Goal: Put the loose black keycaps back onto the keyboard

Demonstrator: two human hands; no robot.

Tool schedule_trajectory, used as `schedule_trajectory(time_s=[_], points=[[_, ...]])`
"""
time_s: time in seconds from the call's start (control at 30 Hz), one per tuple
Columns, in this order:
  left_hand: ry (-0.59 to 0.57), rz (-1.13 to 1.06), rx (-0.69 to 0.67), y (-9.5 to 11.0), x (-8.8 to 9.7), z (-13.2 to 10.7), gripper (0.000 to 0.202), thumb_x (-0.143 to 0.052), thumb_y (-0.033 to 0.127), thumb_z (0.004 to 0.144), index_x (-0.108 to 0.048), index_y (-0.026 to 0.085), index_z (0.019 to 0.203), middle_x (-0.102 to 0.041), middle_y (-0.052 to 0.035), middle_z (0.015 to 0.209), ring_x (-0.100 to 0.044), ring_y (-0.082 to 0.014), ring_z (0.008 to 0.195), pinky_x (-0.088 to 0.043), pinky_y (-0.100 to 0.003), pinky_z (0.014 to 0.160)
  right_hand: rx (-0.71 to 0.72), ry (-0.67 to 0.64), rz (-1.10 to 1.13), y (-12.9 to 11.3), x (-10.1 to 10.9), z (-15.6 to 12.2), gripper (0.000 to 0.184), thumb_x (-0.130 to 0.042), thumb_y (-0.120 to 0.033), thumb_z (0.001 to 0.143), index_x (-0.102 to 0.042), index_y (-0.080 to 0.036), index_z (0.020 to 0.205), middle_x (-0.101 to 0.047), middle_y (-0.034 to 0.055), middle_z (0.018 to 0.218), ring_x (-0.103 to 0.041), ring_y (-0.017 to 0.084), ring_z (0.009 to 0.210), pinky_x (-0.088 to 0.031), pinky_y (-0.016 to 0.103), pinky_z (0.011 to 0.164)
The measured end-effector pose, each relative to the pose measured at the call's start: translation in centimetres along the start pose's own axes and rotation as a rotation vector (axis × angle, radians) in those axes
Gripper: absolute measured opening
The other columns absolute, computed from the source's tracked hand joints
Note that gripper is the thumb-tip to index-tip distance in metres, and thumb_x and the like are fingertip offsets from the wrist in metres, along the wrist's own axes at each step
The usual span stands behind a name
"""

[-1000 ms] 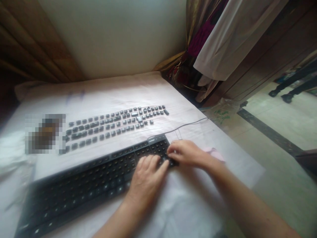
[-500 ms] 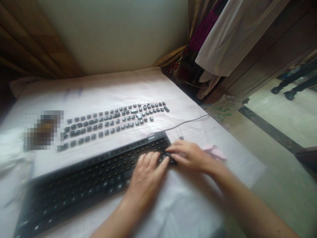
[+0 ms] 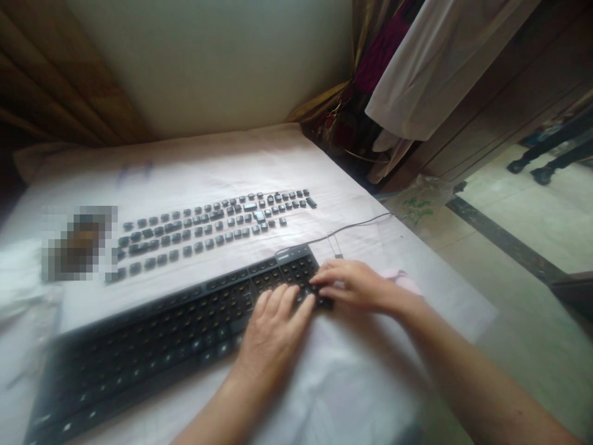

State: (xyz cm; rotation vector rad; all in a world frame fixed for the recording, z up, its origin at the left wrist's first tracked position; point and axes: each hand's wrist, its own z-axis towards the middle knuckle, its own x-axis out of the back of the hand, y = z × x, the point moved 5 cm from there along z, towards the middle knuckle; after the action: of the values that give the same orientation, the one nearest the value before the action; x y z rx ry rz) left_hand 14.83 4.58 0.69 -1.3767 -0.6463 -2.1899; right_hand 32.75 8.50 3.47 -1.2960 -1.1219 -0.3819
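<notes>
A black keyboard (image 3: 185,321) lies slanted across the near side of the white-covered table. Most of its upper rows are bare of keycaps, while caps remain along the lower edge. My left hand (image 3: 273,327) rests on the right part of the keyboard, fingers stretched out and thumb near the number pad. From the right, my right hand (image 3: 352,284) reaches onto the number pad with bent fingers drawn together. Whatever lies between those fingertips is hidden. Beyond the keyboard, loose black keycaps (image 3: 199,247) are laid out in several rows. A small wire tool (image 3: 338,255) lies just behind my right hand.
A cable (image 3: 343,230) runs from the keyboard toward the table's right edge. Pink cloth (image 3: 404,280) lies by my right wrist. White material (image 3: 18,284) and a blurred-out item (image 3: 79,243) are at left. A person's legs (image 3: 551,154) show at far right.
My right hand's fingers have shifted slightly over the number pad. My left hand stays nearly in place, and the keycap rows look the same.
</notes>
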Motion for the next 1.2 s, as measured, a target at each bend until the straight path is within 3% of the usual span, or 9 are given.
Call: schedule_trajectory(time_s=[0.37,0.6,0.97,1.2], points=[[0.003,-0.013,0.006,0.0,-0.1,0.0,0.043,-0.060,0.026,0.092,-0.057,0.026,0.135,-0.059,-0.0087,0.134,-0.050,-0.0266,0.126,-0.034,-0.044,0.110,0.095,0.066,0.004,0.6,-0.4,0.0,0.018,-0.062,-0.024,0.091,-0.078,-0.022,0.099,-0.075,0.0079,0.097,-0.070,0.017,0.085,-0.052,0.026,0.076],[-0.015,-0.019,0.013,0.0,0.0,-0.1,0.043,-0.061,0.025,0.092,-0.057,0.026,0.135,-0.059,-0.0088,0.135,-0.050,-0.0270,0.126,-0.034,-0.044,0.110,0.054,0.106,0.012,0.0,-0.1,-0.1,0.009,-0.065,-0.020,0.086,-0.072,-0.021,0.092,-0.075,0.0052,0.091,-0.068,0.018,0.084,-0.051,0.028,0.078],[-0.021,-0.007,0.013,0.0,0.0,0.0,0.043,-0.060,0.028,0.093,-0.057,0.026,0.135,-0.059,-0.0083,0.135,-0.049,-0.0263,0.126,-0.033,-0.044,0.111,0.165,0.144,0.019,-0.6,-0.2,0.1,0.013,-0.061,-0.014,0.087,-0.072,-0.020,0.092,-0.072,0.0061,0.090,-0.067,0.016,0.081,-0.051,0.026,0.073],[-0.035,0.003,0.020,0.2,0.1,0.5,0.044,-0.061,0.028,0.092,-0.057,0.027,0.136,-0.059,-0.0093,0.133,-0.050,-0.0273,0.123,-0.036,-0.044,0.108,0.122,0.117,0.033,0.3,-0.3,0.5,0.016,-0.060,-0.017,0.087,-0.076,-0.022,0.086,-0.075,0.0052,0.086,-0.070,0.015,0.077,-0.052,0.024,0.070]])
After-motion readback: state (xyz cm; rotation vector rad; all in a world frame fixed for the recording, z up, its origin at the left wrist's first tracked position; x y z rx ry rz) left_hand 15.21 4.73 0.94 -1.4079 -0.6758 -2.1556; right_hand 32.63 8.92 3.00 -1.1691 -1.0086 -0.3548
